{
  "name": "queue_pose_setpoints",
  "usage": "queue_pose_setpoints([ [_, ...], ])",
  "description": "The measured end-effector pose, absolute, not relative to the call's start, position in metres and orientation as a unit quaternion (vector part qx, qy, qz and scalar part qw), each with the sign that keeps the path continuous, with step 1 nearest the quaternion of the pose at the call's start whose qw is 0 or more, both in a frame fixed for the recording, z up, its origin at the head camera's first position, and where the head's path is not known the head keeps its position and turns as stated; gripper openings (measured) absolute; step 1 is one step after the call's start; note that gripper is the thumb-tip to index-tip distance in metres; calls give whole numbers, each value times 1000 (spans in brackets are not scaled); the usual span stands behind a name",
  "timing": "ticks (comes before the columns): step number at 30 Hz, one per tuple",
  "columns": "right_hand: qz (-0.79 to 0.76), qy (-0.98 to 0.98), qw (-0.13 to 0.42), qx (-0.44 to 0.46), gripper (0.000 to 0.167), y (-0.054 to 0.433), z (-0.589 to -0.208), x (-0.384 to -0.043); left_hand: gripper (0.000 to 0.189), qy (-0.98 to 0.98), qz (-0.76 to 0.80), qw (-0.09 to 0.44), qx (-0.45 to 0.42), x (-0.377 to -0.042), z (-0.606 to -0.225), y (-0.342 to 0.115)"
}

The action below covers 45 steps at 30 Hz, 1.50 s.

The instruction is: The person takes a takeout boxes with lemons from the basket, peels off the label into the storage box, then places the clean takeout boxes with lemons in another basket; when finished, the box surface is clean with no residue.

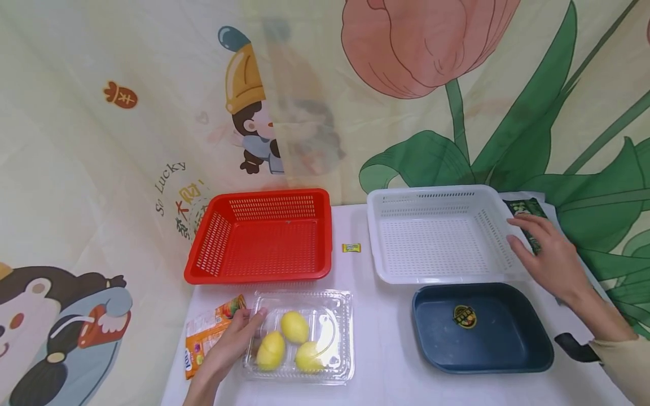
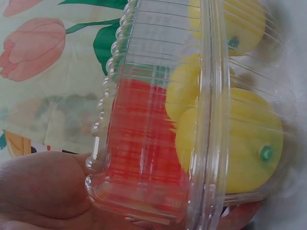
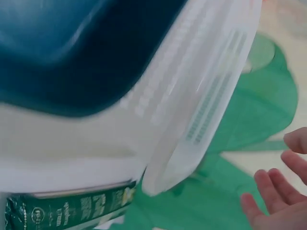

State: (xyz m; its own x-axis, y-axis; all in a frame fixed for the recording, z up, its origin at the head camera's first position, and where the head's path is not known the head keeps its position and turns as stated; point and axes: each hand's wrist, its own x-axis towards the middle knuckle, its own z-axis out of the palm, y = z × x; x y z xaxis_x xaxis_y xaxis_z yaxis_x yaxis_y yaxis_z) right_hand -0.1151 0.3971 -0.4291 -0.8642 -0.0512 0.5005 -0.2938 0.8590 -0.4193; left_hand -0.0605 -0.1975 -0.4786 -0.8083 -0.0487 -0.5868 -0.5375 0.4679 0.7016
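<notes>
At left, an orange packet (image 1: pixel 197 347) lies beside the left hand (image 1: pixel 236 338), whose grip holds a clear box (image 1: pixel 349 332) of three yellow fruits (image 1: pixel 294 327) by its left edge, before a red basket (image 1: pixel 269 248). Then come a white basket (image 1: pixel 431 242) behind a blue tray (image 1: pixel 492 338) and the right hand (image 1: pixel 553 262), its grip relaxed, unclosed, near the white basket's right rim.
</notes>
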Motion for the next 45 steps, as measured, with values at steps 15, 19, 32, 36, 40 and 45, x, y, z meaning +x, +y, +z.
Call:
queue_pose_setpoints([
  [15,293,-947,131,17,47,441,-453,-173,76,808,505,243,-180,-59,-482,-197],
  [19,299,-949,97,9,52,445,-460,-179,72,806,508,243,-182,-58,-481,-196],
  [32,306,-951,31,-22,61,457,-481,-181,71,815,502,228,-178,-58,-481,-196],
  [36,315,-949,21,-24,61,458,-485,-181,70,812,507,226,-178,-57,-483,-197],
  [40,321,-947,9,-31,63,457,-486,-181,67,809,513,226,-178,-57,-485,-198],
  [45,322,-946,6,-37,63,455,-487,-181,72,806,519,225,-172,-56,-484,-198],
])
